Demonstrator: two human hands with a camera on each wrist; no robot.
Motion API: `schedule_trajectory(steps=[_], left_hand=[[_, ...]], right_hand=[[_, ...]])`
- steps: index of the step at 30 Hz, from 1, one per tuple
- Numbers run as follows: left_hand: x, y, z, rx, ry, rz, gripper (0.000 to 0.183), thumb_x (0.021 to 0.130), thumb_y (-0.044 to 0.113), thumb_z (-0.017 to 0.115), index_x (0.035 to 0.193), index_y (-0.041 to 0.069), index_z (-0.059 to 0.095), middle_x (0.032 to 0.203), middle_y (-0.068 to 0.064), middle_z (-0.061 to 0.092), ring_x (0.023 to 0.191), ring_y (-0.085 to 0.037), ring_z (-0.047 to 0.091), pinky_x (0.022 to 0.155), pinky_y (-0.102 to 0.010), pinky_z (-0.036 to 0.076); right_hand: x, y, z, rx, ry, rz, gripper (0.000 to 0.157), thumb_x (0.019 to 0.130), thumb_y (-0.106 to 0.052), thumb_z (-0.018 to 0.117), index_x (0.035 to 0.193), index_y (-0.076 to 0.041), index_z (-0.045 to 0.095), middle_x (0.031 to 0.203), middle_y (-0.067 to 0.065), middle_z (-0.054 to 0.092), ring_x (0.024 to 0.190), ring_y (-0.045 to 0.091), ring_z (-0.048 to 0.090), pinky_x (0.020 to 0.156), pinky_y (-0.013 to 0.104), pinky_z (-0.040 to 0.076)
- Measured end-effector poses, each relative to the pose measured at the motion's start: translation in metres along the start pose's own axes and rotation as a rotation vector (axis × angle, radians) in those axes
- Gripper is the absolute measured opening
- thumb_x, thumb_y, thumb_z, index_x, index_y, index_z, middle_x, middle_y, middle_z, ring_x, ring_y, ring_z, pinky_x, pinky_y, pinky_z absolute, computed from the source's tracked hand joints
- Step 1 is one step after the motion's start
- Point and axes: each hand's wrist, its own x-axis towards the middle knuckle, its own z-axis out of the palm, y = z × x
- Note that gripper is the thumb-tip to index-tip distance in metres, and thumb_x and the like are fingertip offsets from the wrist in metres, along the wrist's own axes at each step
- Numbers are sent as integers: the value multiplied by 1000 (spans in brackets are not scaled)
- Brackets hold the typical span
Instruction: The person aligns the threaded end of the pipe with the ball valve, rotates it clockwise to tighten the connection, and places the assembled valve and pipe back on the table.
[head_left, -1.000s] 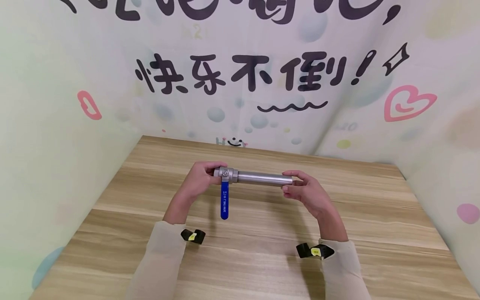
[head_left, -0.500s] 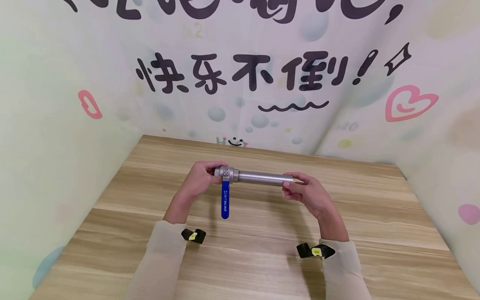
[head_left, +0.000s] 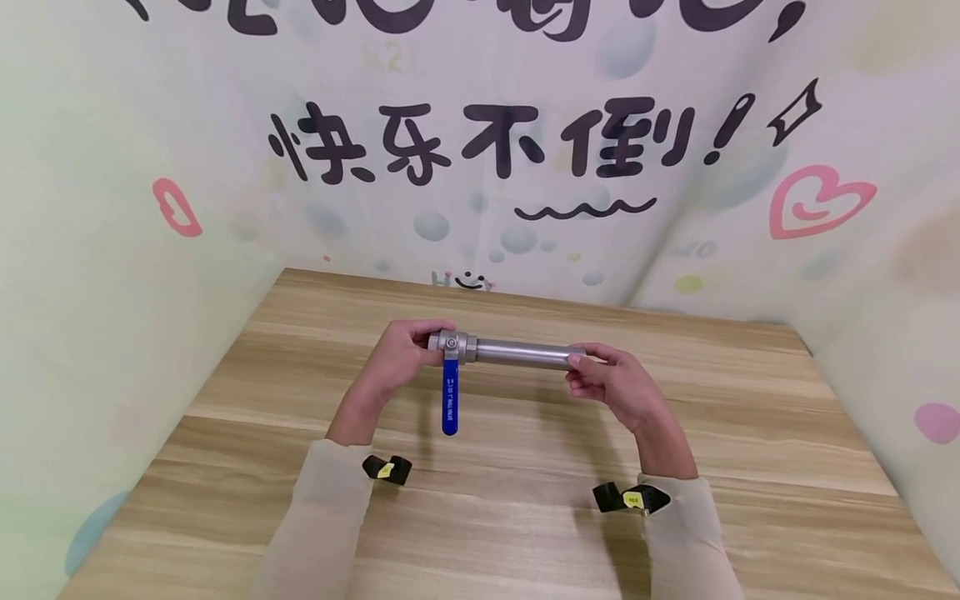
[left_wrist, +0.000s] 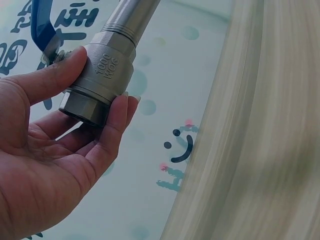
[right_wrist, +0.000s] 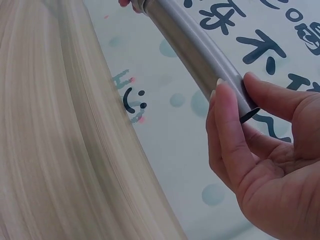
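Observation:
A steel ball valve [head_left: 462, 347] with a blue lever handle [head_left: 450, 398] is held above the table, its lever pointing toward me. My left hand [head_left: 396, 360] grips the valve's left end between thumb and fingers; in the left wrist view the valve body [left_wrist: 102, 75] carries raised "1000 WOG" lettering. From the valve's other end runs a straight metal pipe [head_left: 521, 353], lying nearly level. My right hand [head_left: 611, 375] pinches the pipe's free end, thumb on the near side. Seen from the right wrist, the pipe [right_wrist: 200, 50] ends just past the fingertips.
The wood-grain table [head_left: 480, 517] spreads beneath both hands, which cast shadows on it. A printed cloth backdrop [head_left: 480, 242] rises behind the table and along its sides. Black wrist straps [head_left: 632, 499] sit on both sleeves.
My right thumb has moved up from below the pipe's end onto its near face, and the fingers have shifted round it. The left hand and valve stay nearly still.

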Motion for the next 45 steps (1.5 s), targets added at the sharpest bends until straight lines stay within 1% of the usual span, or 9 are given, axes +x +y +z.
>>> schedule_trajectory(steps=[7, 18, 22, 25, 32, 36, 40, 42, 45], left_hand=[[1, 2, 1, 3, 1, 0, 42, 77, -11, 67, 118, 1, 68, 113, -18, 64, 94, -23, 57, 76, -29, 49], [1, 2, 0, 4, -8, -7, 44, 77, -11, 66, 120, 1, 67, 113, -19, 64, 94, -24, 56, 76, -29, 49], [1, 3, 0, 1, -12, -6, 44, 78, -11, 66, 120, -1, 66, 112, -19, 64, 94, -24, 56, 76, -29, 49], [0, 3, 0, -1, -10, -7, 44, 78, -11, 66, 120, -1, 66, 112, -19, 64, 94, -24, 57, 76, -29, 49], [0, 1, 1, 3, -8, -11, 45, 77, -11, 66, 120, -1, 66, 113, -18, 64, 95, -25, 57, 77, -30, 50], [1, 1, 1, 4, -3, -6, 44, 76, -11, 67, 119, 0, 67, 112, -18, 65, 94, -24, 57, 76, -30, 50], [1, 1, 0, 11, -3, 4, 44, 76, -10, 67, 119, -1, 67, 111, -19, 65, 93, -24, 57, 76, -29, 49], [1, 0, 0, 12, -2, 4, 44, 76, -10, 67, 119, -1, 66, 111, -19, 65, 93, -23, 57, 75, -29, 49], [1, 0, -1, 12, -1, 3, 44, 77, -10, 67, 120, -2, 66, 111, -19, 65, 94, -24, 57, 76, -29, 49]], right_hand=[[-1, -3, 1, -9, 15, 17, 39, 95, -22, 63, 120, 5, 52, 81, 5, 64, 68, 11, 64, 68, 24, 56], [-1, -3, 0, -34, 20, 26, 42, 96, -30, 61, 112, 7, 53, 75, 3, 63, 64, 8, 61, 63, 22, 55], [-2, -4, 1, -43, 30, 26, 44, 97, -31, 60, 114, 9, 52, 75, 3, 63, 64, 8, 61, 64, 21, 55], [-2, -4, 1, -33, 33, 25, 46, 97, -30, 60, 117, 10, 51, 77, 4, 63, 67, 9, 63, 66, 22, 56], [-1, -4, 2, 3, 48, 31, 52, 96, -30, 62, 123, 13, 49, 81, 6, 65, 70, 9, 66, 72, 24, 57], [-1, -4, 1, -13, 36, 14, 55, 95, -30, 63, 126, 13, 48, 85, 8, 65, 71, 11, 66, 73, 25, 57], [-1, -4, 1, -35, 21, -2, 52, 94, -25, 65, 131, 8, 48, 88, 11, 64, 73, 14, 66, 74, 29, 57], [-1, -3, 0, -41, 9, -7, 51, 93, -18, 65, 134, 5, 46, 89, 10, 64, 74, 15, 66, 75, 30, 57], [-1, -2, 0, -46, -8, -15, 53, 91, -8, 66, 137, 5, 43, 90, 9, 64, 76, 17, 66, 76, 31, 57]])
